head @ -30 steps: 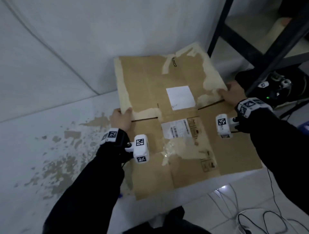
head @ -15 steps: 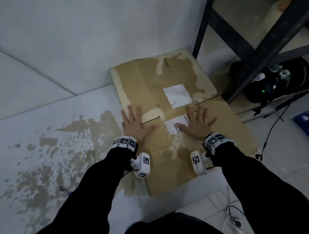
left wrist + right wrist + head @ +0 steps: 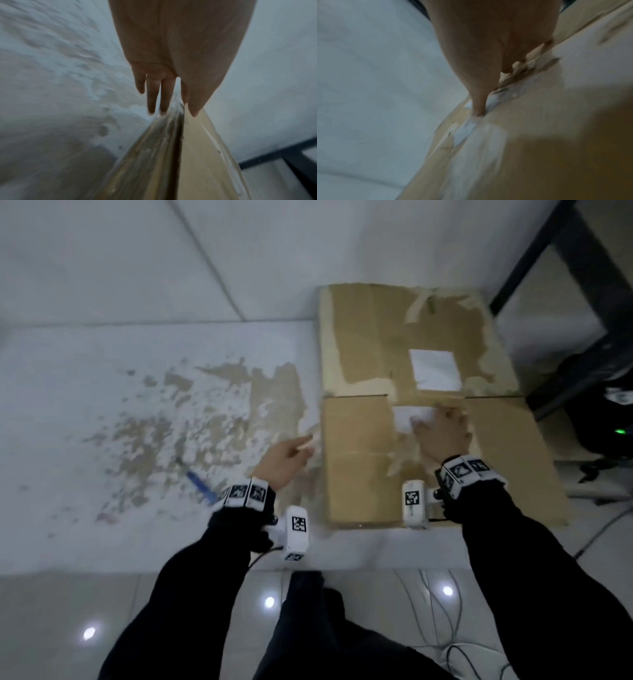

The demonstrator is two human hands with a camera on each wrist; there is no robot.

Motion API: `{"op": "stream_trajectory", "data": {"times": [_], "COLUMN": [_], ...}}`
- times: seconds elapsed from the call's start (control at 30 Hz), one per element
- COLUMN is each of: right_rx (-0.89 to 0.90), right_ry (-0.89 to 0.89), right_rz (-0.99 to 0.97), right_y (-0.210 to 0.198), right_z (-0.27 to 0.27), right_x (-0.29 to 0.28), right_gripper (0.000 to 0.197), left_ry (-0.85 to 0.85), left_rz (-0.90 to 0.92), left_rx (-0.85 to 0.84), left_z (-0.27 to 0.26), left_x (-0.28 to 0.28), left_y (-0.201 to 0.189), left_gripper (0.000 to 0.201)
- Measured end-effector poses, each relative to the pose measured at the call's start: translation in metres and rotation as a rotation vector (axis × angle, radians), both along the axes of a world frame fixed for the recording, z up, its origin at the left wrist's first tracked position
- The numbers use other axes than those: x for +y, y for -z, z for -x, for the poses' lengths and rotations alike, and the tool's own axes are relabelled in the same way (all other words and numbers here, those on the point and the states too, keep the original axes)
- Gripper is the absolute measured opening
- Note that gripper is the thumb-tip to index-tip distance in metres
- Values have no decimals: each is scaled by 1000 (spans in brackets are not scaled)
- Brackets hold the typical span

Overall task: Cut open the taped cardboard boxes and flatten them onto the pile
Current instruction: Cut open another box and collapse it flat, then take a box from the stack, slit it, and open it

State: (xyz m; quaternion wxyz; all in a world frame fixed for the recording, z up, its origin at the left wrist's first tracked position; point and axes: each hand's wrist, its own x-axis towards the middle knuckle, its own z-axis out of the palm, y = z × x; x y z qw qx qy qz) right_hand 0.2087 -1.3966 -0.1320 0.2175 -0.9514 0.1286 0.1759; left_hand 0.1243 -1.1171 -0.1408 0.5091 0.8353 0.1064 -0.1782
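Note:
A flattened brown cardboard box with torn tape and white labels lies on the white floor against the wall. My right hand presses flat on its middle, fingers spread over a white label. My left hand hovers just off the box's left edge, fingers straight and empty. In the left wrist view the straight fingers point along the stacked cardboard edge. The right wrist view is blurred; my palm and thumb lie on the cardboard.
A blue-handled cutter lies on the worn, paint-flaked floor left of my left wrist. A black metal shelf frame stands at the right with dark equipment under it. Cables run over the tiles near my legs.
The box went from being held up by both hands to lying flat under both palms. Now my left hand has lifted off and moved left past the edge; the right hand stays pressing.

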Motion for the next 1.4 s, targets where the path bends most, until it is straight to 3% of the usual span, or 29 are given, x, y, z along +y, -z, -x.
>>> {"op": "stream_trajectory", "data": {"times": [0.07,0.1,0.23,0.3,0.43,0.57,0.67,0.8,0.9,1.0,1.13,1.23,1.33,1.4], "right_rx": [-143,-192,-256,-99,479,777,883,878,876,863,812,964,963,1003], "right_ry": [-92,-171,-477,-654,-979,-1257,-1332,-1292,-1099,-978,-794,-677,-537,-543], "right_rz": [-123,-199,-541,-663,-727,-424,-264,-102,49,156,124,88,11,-38], "right_y": [-6,-10,-19,-12,8,45,77,125,150,159,163,165,174,182], "right_z": [20,36,116,152,213,265,301,336,343,343,342,349,359,371], "right_x": [32,52,138,179,253,336,407,503,556,601,668,735,812,870], "right_gripper": [24,15,31,24,19,25,28,27,16,21,24,41,42,40], "left_ry": [-170,-237,-459,-632,-1109,-1522,-1657,-1736,-1600,-1470,-1509,-1484,-1451,-1440], "left_rz": [124,121,147,153,210,419,476,532,539,426,371,404,384,375], "left_rx": [54,74,206,284,509,725,827,858,918,884,705,600,527,496], "left_z": [56,83,197,255,369,482,538,577,588,595,591,562,539,534], "left_x": [18,27,62,80,109,124,137,188,253,337,450,539,626,682], "left_y": [5,9,44,69,117,150,166,178,167,159,163,149,141,143], "left_gripper": [24,21,26,21,14,17,24,19,15,18,26,18,15,14]}}
